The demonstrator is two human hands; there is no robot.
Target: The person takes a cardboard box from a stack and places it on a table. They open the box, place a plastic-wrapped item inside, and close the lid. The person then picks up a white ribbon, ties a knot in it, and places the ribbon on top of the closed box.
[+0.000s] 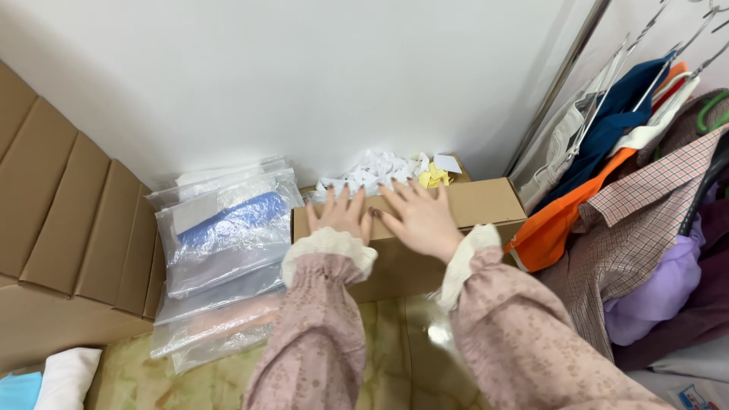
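Head view: left hand (339, 215) and right hand (419, 216) lie flat, fingers spread, grasping nothing, on cardboard box (486, 205).

Both arms reach forward, left hand (339, 215) and right hand (420, 218) flat, fingers spread.

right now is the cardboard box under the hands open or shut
Open at the top: the cardboard box shows crumpled white and yellow paper scraps heaped above its rim, with no flap covering them.
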